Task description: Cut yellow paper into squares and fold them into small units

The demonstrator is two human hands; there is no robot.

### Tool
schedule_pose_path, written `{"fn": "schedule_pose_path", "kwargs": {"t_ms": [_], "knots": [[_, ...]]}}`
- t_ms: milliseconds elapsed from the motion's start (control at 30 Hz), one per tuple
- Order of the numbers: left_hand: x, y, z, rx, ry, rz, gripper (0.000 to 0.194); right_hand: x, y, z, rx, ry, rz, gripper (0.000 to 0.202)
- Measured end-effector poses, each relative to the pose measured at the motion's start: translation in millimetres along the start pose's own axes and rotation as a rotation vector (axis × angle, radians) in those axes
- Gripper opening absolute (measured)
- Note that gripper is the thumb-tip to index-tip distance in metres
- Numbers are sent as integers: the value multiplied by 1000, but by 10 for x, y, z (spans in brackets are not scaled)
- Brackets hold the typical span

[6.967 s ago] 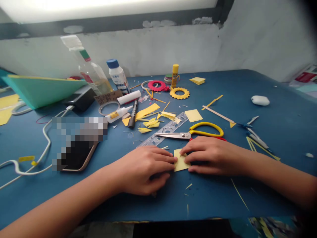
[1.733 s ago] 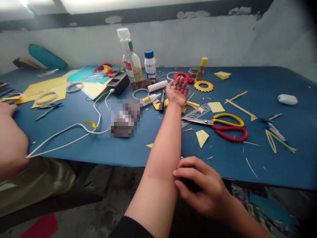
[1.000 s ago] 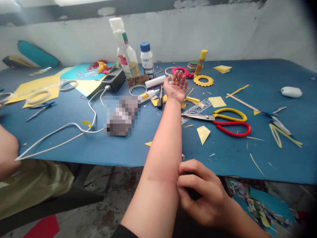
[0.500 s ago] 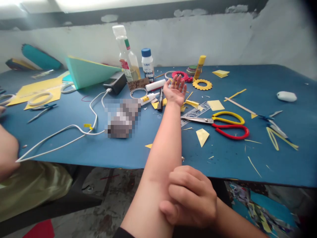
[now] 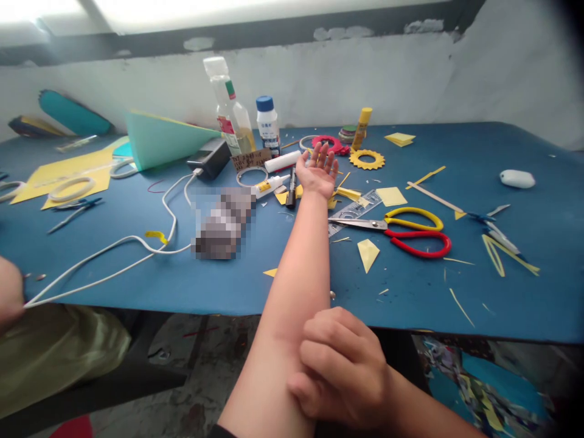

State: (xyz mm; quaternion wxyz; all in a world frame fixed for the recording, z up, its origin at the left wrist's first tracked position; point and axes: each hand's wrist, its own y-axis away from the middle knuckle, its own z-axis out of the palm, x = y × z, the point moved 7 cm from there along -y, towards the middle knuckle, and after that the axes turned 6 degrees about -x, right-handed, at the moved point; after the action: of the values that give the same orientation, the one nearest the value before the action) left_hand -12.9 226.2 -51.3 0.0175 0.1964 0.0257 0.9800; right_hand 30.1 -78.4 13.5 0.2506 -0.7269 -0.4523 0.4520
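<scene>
One right hand [image 5: 344, 365]: lower middle of the frame, fingers curled against the inside of the left forearm [image 5: 298, 261]; from here I can't tell whether it pinches the skin.
Step in hand: seems a pause to rub or scratch, with neither hand on the kite-shaped paper [image 5: 368, 254].
Next move: resuming paperwork would call for freeing the right hand and turning the left hand [image 5: 317, 173] over.
Kite-shaped paper: one, on the tabletop [image 5: 410, 292] right of the forearm, apart from both hands.
Scissors [image 5: 381, 225]: one pair, right of centre, blades across one ruler [image 5: 353, 210].
Left hand: near centre, palm up, fingers spread, nothing visibly held.
Marker [image 5: 291, 193]: one, just left of that hand.
Toothed rings: two, upper middle, one yellow [image 5: 381, 159], one red [image 5: 337, 141].
Bottles: two, upper left of centre, one clear [image 5: 235, 121], one white [image 5: 268, 131].
</scene>
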Motion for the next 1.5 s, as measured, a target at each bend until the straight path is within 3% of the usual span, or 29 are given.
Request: {"fn": "schedule_pose_path", "kwargs": {"t_ms": [100, 233, 333, 400, 500, 567, 600, 667, 733, 767, 833, 867, 1067, 1200, 1333, 1500], "knots": [[4, -5, 4, -4, 2, 4, 42, -31, 62, -12, 31, -2, 26, 26], [49, 8, 20, -18, 5, 22, 43, -6, 74, -83, -51, -10, 81, 29], [138, 38, 68, -41, -6, 57, 46, 150, 38, -312, -120, 61, 116, 27], [191, 58, 161, -66, -32, 82, 47, 411, -7, -521, -200, 204, 237, 23], [178, 83, 443, -117, -120, 100, 43, 957, -39, -785, -419, 383, 536, 14], [85, 119, 722, -189, -309, 70, 39, 1248, -42, -875, -569, 449, 660, 25], [15, 164, 909, -293, -658, 58, 40, 1356, -41, -891, -620, 440, 700, 30], [-126, 304, 1138, -418, -897, -19, 24, 1492, -26, -851, -705, 345, 738, 33], [-211, 524, 1234, -539, -1061, -111, 8, 1548, -7, -794, -741, 265, 738, 28], [-258, 668, 1227, -628, -1184, -187, 8, 1559, 2, -772, -744, 234, 733, 26], [-380, 1028, 1094, -990, -1766, -322, 15, 1565, 20, -742, -739, 177, 724, 21], [-353, 1149, 1007, -1036, -1838, -346, 11, 1565, 25, -734, -737, 149, 719, 18], [-213, 1460, 639, -1112, -1929, -411, 26, 1590, 4, -727, -774, 39, 679, 3], [-195, 1454, 508, -1121, -1984, -409, 36, 1640, -16, -746, -799, 31, 690, 18], [-134, 1457, 420, -1118, -2031, -292, 28, 1643, -33, -734, -857, 39, 685, 22], [-84, 1655, 351, -1238, -2145, 33, 16, 1626, -48, -695, -851, -92, 709, 14]]}}
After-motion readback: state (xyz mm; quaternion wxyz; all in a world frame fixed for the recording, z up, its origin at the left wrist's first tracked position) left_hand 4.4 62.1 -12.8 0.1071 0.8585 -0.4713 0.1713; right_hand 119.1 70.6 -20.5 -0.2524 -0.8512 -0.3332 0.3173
